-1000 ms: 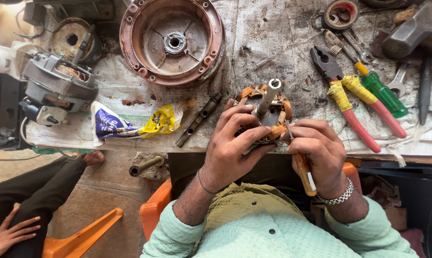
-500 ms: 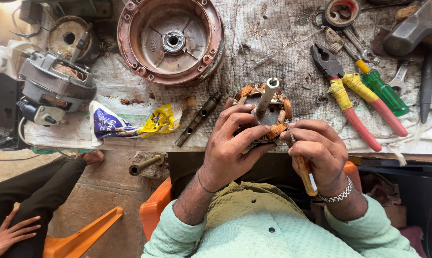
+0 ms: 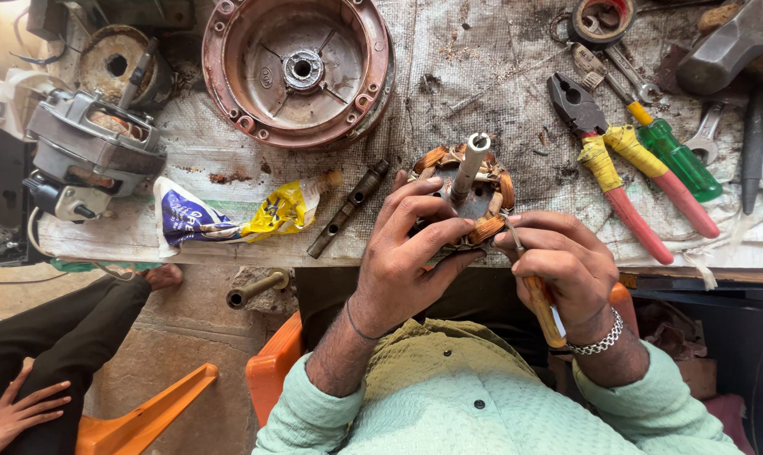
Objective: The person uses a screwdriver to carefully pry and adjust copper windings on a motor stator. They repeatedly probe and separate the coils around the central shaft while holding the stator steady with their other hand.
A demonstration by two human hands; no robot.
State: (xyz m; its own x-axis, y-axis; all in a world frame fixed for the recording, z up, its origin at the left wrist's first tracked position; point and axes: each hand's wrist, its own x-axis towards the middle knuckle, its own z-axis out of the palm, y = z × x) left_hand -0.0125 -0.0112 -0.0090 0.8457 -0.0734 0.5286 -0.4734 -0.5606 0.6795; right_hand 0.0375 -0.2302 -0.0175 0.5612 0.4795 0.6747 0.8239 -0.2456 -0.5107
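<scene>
Gripping a copper-wound motor stator [image 3: 474, 198] at the workbench [image 3: 499, 76] edge, our left hand [image 3: 411, 253] has its fingers closed around the windings. Our right hand [image 3: 558, 265] is clenched on a wooden-handled awl [image 3: 540, 299], tip touching 1 coil. Pliers [image 3: 609, 160] lie just right; a rusty motor housing [image 3: 297, 72] sits behind.
</scene>
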